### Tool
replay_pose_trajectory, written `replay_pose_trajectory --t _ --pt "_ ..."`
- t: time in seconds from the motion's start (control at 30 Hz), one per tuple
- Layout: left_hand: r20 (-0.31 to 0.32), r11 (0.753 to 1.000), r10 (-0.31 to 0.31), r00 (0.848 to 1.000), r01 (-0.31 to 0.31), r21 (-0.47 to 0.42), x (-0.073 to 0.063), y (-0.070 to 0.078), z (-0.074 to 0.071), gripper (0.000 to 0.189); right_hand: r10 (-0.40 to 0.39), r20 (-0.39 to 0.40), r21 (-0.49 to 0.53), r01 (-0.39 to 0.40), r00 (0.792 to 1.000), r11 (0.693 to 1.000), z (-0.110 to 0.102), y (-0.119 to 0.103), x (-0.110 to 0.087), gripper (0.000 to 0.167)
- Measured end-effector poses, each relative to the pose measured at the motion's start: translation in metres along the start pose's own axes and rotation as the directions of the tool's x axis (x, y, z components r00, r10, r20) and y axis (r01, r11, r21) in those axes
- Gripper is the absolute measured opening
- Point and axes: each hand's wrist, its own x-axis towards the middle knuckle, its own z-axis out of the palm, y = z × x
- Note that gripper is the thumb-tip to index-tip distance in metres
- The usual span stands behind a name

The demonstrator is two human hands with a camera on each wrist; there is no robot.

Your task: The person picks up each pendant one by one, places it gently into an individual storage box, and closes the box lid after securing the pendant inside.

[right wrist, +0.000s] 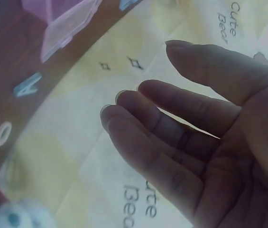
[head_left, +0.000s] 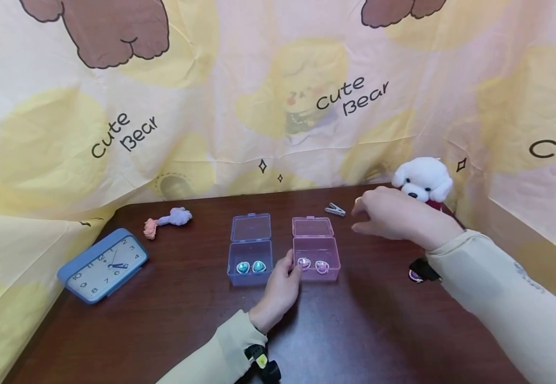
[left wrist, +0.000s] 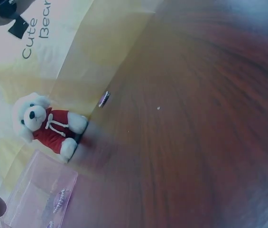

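My left hand (head_left: 280, 290) touches the left side of an open pink plastic box (head_left: 316, 274), its thumb near the front corner. Inside that box lie two pink gem pieces (head_left: 322, 266) with beaded rims. To its left stands an open blue plastic box (head_left: 250, 280) holding two turquoise gem pieces (head_left: 258, 266). My right hand (head_left: 393, 216) hovers over the back right of the table, its fingers loosely bent with nothing between them in the right wrist view. A small silvery-blue clip (head_left: 335, 209) lies left of it. A white oval ring (right wrist: 3, 134) shows in the right wrist view.
A white plush dog (head_left: 424, 176) in red sits behind my right hand. Near my right wrist lies a small purple piece (head_left: 416, 274), partly covered. On the left are a blue clock (head_left: 105, 266) and a purple-and-orange fluffy item (head_left: 174, 216). A printed cloth (head_left: 239, 80) hangs behind the table.
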Motion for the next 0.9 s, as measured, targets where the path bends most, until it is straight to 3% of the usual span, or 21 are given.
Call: replay_pose_trajectory --t 0.3,0.6,0.9 --pt "-0.001 1.0 -0.012 1.0 0.012 0.007 0.001 0.0 0.001 0.053 0.017 0.01 0.006 -0.017 1.0 1.0 0.026 0.045 -0.037 0.021" --pt "0.011 1.0 -0.026 1.0 0.026 0.011 0.002 0.001 -0.001 0.054 0.055 0.077 0.113 -0.064 0.995 0.992 0.07 0.09 -0.067 0.026" --pt "-0.005 1.0 0.004 1.0 -0.003 0.027 0.003 0.001 0.0 0.053 0.135 0.109 0.153 -0.151 0.985 0.977 0.105 0.111 -0.085 0.03"
